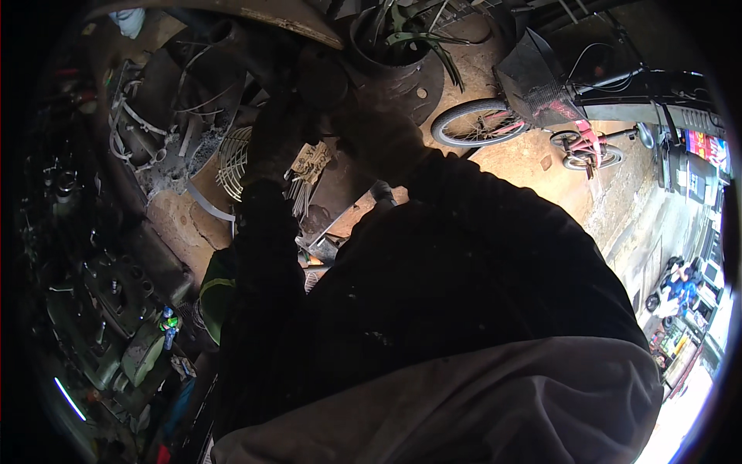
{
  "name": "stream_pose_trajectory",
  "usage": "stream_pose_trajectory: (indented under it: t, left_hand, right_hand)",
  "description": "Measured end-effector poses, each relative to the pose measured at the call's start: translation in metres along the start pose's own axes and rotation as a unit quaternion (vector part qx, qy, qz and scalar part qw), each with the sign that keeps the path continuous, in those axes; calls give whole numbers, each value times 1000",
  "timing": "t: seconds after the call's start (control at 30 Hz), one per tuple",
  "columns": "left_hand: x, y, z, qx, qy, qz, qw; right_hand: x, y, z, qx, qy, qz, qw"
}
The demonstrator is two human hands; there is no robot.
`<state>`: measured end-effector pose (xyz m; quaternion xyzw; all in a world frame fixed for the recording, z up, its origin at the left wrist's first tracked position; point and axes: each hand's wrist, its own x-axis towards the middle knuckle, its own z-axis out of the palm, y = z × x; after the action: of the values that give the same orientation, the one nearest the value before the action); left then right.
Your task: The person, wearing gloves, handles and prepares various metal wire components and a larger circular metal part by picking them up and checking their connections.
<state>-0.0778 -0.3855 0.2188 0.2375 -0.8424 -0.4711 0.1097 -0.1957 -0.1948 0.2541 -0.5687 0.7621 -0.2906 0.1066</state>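
Observation:
Deep shadow covers both of my hands near the upper middle. My left hand [274, 147] reaches up beside a dark, round-faced piece [323, 80]; its fingers are lost in the dark. From the right comes my right hand [382, 139], its fingers curled inward just below that piece, and what they hold I cannot make out. Under and between the hands lie a bundle of thin rods [308, 185] and a piece of cardboard with dark marks [311, 161]. A pale round wire guard [233, 162] sits just left of my left hand.
Beyond my right hand stands a dark pot with a leafy plant [390, 42]. A bicycle wheel [479, 122] and a red bicycle frame [591, 143] are at the right. Scrap metal and wire [147, 127] crowd the left, above dark machine parts [116, 294]. A green bucket [219, 298] stands by my left forearm.

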Motion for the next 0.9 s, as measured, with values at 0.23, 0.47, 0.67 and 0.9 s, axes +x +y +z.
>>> stream_pose_trajectory:
  t: [0.23,0.47,0.67,0.9]
  left_hand:
    - [13,16,-12,-87,-17,-53,995]
    - [4,12,-1,-93,14,-12,995]
    - [-7,-11,13,52,35,77,995]
    - [-15,15,16,-179,69,-32,981]
  right_hand:
    - [26,6,14,-140,-47,-36,988]
    - [17,19,16,-138,-52,-40,988]
    - [11,40,29,-64,54,-97,992]
    - [16,38,14,-99,11,-119,988]
